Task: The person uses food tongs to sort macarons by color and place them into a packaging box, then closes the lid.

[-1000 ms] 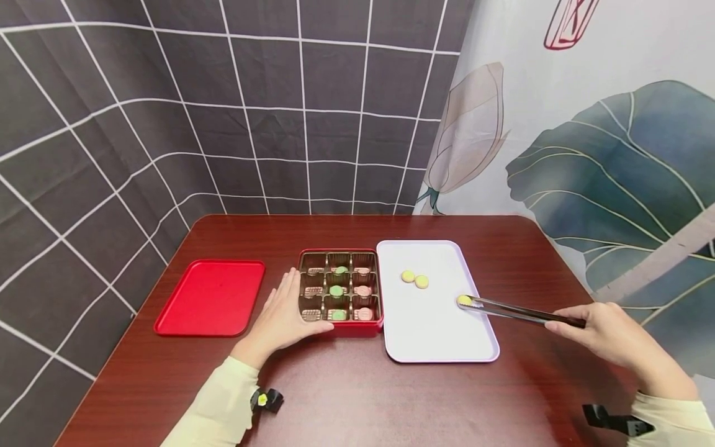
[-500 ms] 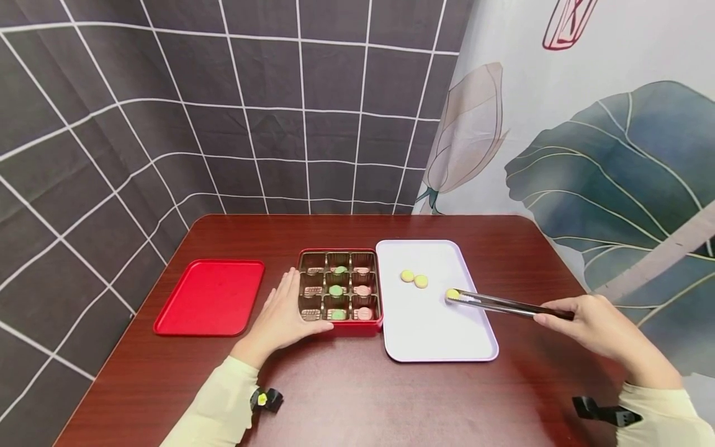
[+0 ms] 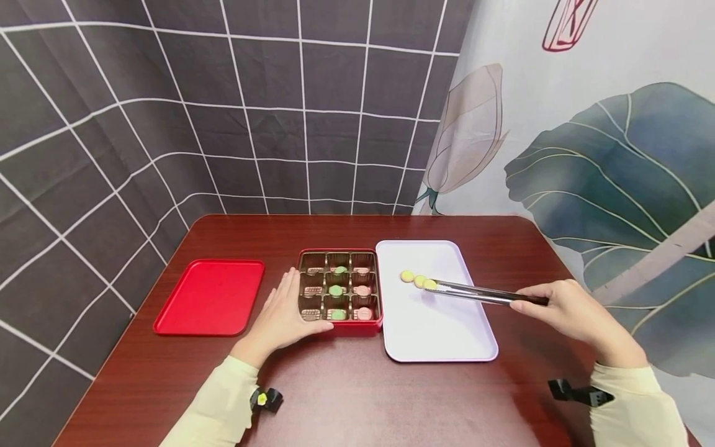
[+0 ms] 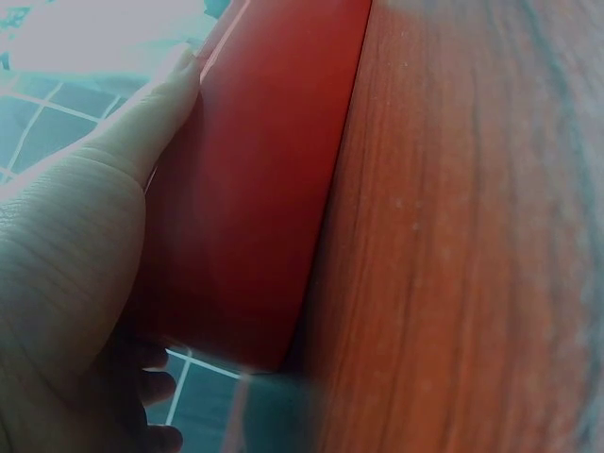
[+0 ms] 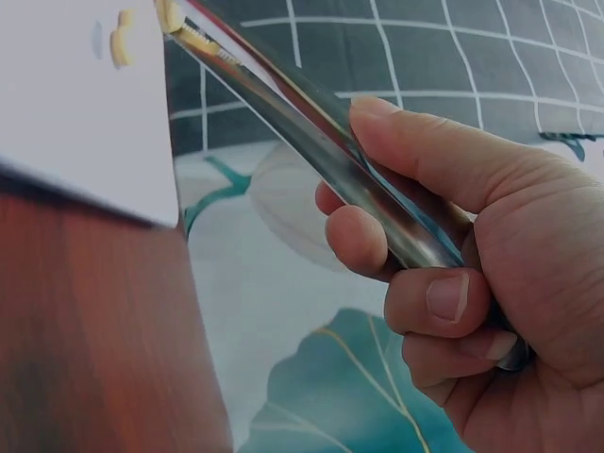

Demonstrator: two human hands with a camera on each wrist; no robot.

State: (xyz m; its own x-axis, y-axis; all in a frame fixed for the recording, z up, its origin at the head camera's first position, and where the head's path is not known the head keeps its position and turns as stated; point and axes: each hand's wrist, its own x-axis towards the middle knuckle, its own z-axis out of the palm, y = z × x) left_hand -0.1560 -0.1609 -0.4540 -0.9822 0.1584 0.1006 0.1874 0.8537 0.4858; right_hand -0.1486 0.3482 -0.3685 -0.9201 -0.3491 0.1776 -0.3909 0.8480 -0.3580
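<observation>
My right hand point(image 3: 570, 310) holds metal tongs point(image 3: 480, 293) by their dark end, fingers curled round them in the right wrist view. Between the tong tips is a round yellow cookie point(image 3: 429, 284). It is over the white tray point(image 3: 436, 335), right beside two more yellow cookies point(image 3: 407, 276). My left hand point(image 3: 282, 320) rests on the near left corner of a red box point(image 3: 357, 329), fingers straight along its left side and thumb point(image 4: 170, 94) on the front rim. The box's brown divided insert has green cookies point(image 3: 336, 290) in the middle column and pink cookies point(image 3: 364, 290) in the right one.
A flat red lid point(image 3: 209, 298) lies on the brown table point(image 3: 346, 397) to the left of the box. The tray's left edge is right up against the box. A dark gridded cloth point(image 3: 268, 136) hangs behind the table, with a leaf-patterned curtain point(image 3: 609, 167) on the right.
My right hand has moved left with the tongs, carrying the yellow cookie from the tray's right edge to beside the other two. My left hand and the box have stayed put.
</observation>
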